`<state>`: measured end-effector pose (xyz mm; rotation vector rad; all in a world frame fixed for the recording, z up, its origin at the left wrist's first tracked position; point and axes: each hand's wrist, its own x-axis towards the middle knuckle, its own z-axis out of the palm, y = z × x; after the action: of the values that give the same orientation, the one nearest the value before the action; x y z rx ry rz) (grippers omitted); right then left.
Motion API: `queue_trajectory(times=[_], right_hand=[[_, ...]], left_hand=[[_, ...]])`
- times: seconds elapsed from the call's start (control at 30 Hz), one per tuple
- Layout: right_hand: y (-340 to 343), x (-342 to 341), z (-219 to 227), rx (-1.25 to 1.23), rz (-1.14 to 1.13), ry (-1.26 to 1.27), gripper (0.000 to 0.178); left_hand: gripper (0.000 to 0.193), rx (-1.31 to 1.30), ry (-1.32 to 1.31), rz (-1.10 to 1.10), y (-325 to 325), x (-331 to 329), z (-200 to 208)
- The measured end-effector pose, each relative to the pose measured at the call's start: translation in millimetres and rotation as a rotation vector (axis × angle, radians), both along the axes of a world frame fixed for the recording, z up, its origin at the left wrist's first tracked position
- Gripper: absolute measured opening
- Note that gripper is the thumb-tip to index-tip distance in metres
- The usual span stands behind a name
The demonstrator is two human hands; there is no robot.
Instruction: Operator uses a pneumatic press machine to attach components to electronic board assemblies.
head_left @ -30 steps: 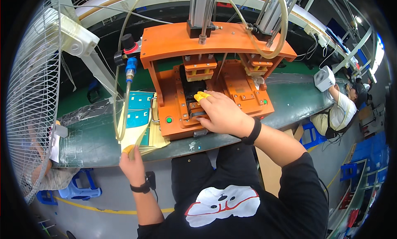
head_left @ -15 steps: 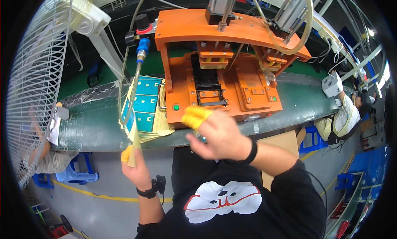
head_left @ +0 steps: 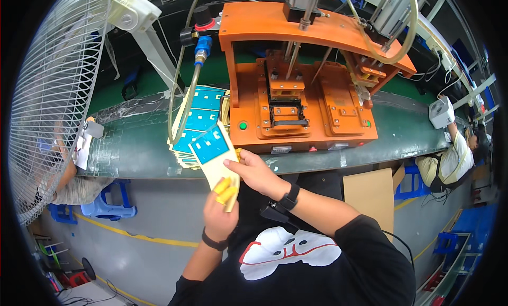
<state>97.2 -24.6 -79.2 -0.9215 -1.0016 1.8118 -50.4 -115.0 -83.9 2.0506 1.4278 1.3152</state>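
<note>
Cream card sheet with blue rectangular panel (head_left: 215,157) gripped at lower edge by left hand (head_left: 220,213), yellow-capped fingers closed. Right edge pinched by right hand (head_left: 255,171). Sheet held near side of orange press fixture (head_left: 296,102), right of blue-panel sheet stack (head_left: 200,121) on green belt (head_left: 132,147).

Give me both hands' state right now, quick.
Left hand: closed on the cream sheet with blue squares, grip at its lower end.
Right hand: fingers pinching the same sheet's right edge.
</note>
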Motion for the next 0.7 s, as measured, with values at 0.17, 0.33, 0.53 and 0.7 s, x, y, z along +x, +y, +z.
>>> queue_trajectory(times=[0.17,0.33,0.53,0.7], right_hand=[[-9.1,10.4,-29.0,0.023,-0.007,-0.167,0.019],[-31.3,20.3,6.6,0.298,0.015,-0.458,0.021],[-49.9,45.1,37.0,0.771,0.069,-0.647,0.017],[-68.6,97.8,40.7,0.826,0.009,-0.719,0.013]], left_hand=[[0.042,-0.146,0.029,-0.239,-14.7,5.1,10.0],[0.043,-0.046,-0.046,-0.001,8.0,4.8,12.6],[0.033,0.033,-0.004,0.03,7.7,15.3,27.8],[0.021,-0.213,-0.247,0.013,-6.2,20.9,29.6]])
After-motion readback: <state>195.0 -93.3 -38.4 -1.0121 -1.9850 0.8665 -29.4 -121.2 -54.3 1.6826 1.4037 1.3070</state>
